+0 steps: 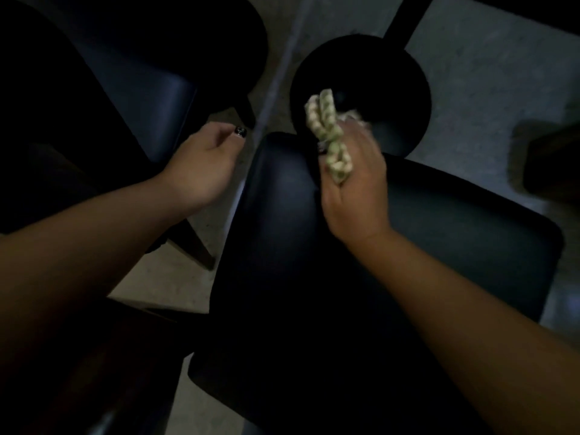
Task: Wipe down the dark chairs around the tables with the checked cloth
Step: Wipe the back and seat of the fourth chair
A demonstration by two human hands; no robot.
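A dark padded chair seat (361, 293) fills the middle of the view below me. My right hand (357, 183) grips the bunched green-and-white checked cloth (326, 133) over the seat's far edge. Whether the cloth touches the seat I cannot tell. My left hand (201, 164) hovers in the gap between this chair and a second dark chair (131, 98) on the left. Its thumb points forward, its fingers curl under out of sight, and it holds nothing I can see.
A round black table base (376, 64) with its post stands on the pale floor (489, 83) just beyond the middle chair. Another dark piece of furniture (552, 161) shows at the right edge. The scene is very dim.
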